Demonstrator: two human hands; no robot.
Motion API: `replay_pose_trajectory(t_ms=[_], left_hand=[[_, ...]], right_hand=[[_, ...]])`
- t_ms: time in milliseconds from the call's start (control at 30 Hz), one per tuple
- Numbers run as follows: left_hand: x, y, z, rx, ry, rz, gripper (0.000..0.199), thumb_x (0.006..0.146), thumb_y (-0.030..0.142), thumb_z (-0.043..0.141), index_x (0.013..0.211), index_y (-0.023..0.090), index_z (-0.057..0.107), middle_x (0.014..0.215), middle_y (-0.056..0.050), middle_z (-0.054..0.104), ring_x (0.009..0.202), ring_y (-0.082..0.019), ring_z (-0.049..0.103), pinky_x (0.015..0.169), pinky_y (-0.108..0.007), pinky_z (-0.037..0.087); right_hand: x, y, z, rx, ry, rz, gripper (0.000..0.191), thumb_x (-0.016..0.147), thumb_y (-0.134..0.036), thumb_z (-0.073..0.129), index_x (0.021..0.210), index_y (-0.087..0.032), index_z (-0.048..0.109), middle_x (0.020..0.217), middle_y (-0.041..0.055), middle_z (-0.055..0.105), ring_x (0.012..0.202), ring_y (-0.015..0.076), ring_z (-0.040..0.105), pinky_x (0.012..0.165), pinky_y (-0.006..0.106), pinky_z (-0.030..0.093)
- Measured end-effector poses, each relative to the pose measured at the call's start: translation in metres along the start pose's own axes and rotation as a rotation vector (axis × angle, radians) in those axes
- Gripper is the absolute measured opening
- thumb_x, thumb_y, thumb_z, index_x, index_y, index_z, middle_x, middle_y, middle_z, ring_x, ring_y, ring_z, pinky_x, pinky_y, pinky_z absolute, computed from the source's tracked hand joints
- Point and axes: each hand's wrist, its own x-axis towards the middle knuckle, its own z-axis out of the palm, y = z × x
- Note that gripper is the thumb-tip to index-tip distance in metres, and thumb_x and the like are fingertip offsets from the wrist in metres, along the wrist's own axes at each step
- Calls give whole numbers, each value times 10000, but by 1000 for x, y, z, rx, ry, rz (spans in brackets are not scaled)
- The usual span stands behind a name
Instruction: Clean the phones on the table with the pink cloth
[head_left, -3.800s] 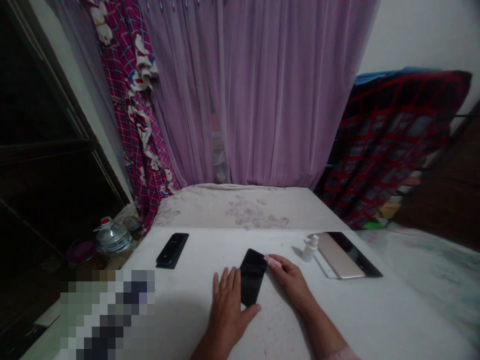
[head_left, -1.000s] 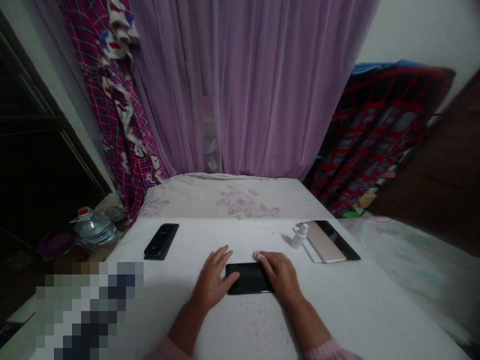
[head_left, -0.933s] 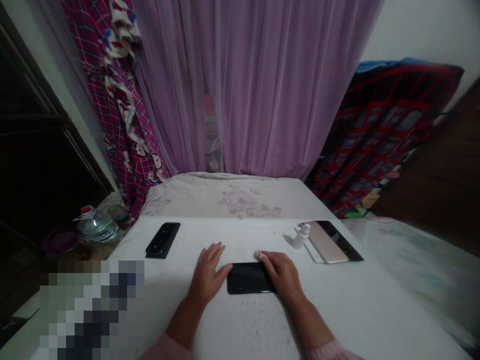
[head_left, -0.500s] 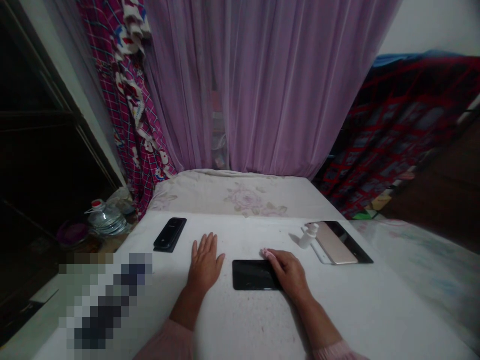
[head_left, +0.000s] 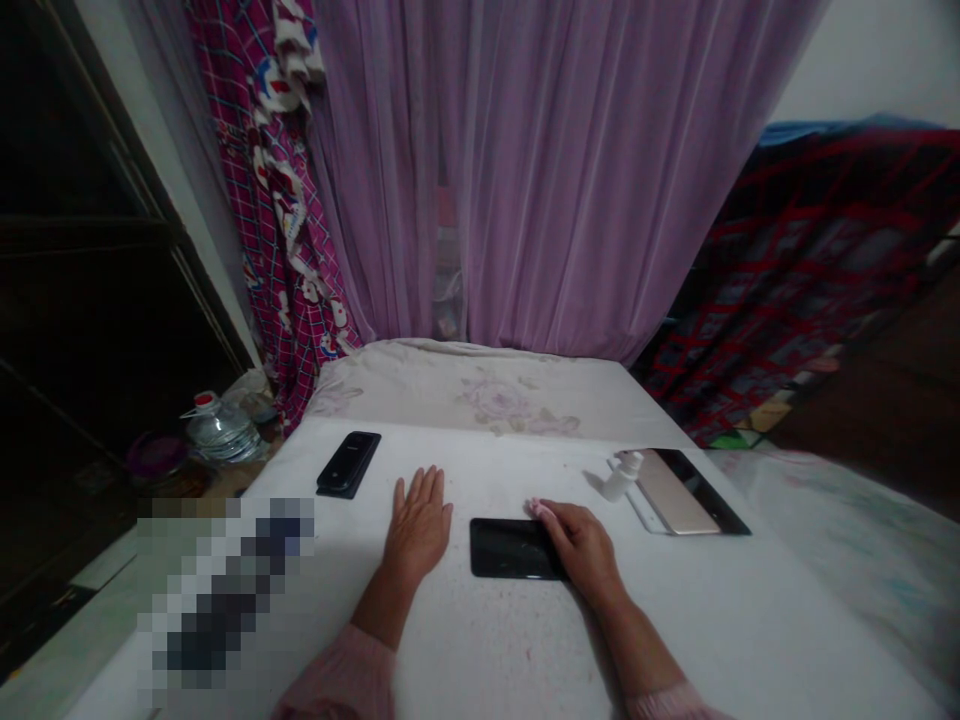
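Note:
A black phone (head_left: 514, 549) lies screen up on the white cloth, its long side running left to right. Over its right end rests my right hand (head_left: 581, 545), closed on a small pink cloth (head_left: 535, 508) that peeks out past the fingertips. How much of the cloth lies under the palm is hidden. My left hand (head_left: 420, 525) lies flat on the white surface, left of the phone, fingers stretched out and holding nothing.
Stacked phones or tablets (head_left: 675, 490) lie at the right, with a small white spray bottle (head_left: 622, 476) beside them. Another dark phone (head_left: 349, 462) rests on a dark flat item at the left. A large water bottle (head_left: 223, 430) stands beyond the left edge.
The whole view has shifted slightly. My left hand's fingers sit a little closer together; my right hand keeps its place on the phone.

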Motion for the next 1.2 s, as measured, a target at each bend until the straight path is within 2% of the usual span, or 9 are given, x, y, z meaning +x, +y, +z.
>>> replay_pose_trajectory(t_ms=[300, 433, 533, 667, 800, 1033, 1200], left_hand=[[0, -2, 0, -36, -2, 11, 466, 958, 288, 370, 1403, 186, 464, 1486, -112, 437, 1399, -296, 342, 1152, -540, 186], [-1, -2, -6, -89, -33, 45, 446, 969, 413, 431, 1357, 211, 515, 1469, -99, 465, 1401, -296, 339, 1159, -557, 153], [-4, -2, -10, -152, -124, 166, 605, 864, 603, 571, 1351, 248, 520, 1484, -87, 447, 1412, -298, 317, 1169, -558, 100], [-7, 1, -12, -219, -229, 301, 877, 668, 718, 698, 1385, 264, 479, 1522, -105, 381, 1434, -312, 261, 1170, -561, 34], [-7, 4, -16, -240, -258, 295, 879, 631, 684, 746, 1356, 254, 498, 1516, -115, 389, 1434, -321, 256, 1166, -575, 29], [-10, 7, -14, -269, -196, 306, 664, 642, 560, 795, 1188, 254, 574, 1460, -100, 471, 1417, -317, 302, 1170, -573, 66], [-10, 7, -10, -291, -182, 303, 640, 676, 496, 801, 1215, 247, 562, 1434, -94, 505, 1404, -307, 334, 1174, -568, 72]], right_hand=[[1, 0, 2, 16, 0, 18, 426, 917, -529, 443, 1013, -250, 751, 1016, 65, 754, 978, 251, 669, 895, 391, 502], [0, 4, 0, 52, 67, 64, 450, 908, -542, 440, 1013, -231, 747, 1017, 76, 746, 966, 241, 662, 889, 377, 502], [-3, 11, -10, 35, 129, 138, 468, 879, -567, 461, 904, -210, 764, 941, 86, 732, 909, 234, 658, 835, 351, 506], [-8, 20, -28, 60, 52, 184, 432, 854, -566, 503, 873, -229, 770, 883, 61, 726, 855, 212, 666, 758, 304, 514], [-8, 21, -35, 33, -87, 133, 396, 869, -542, 496, 909, -260, 772, 918, 49, 741, 897, 218, 668, 814, 320, 510], [-5, 19, -32, -57, -95, 139, 414, 875, -543, 473, 901, -253, 767, 905, 53, 735, 884, 225, 661, 797, 328, 492], [2, 13, -32, -68, -156, 104, 396, 886, -502, 465, 891, -238, 761, 886, 55, 722, 871, 221, 643, 777, 321, 475]])
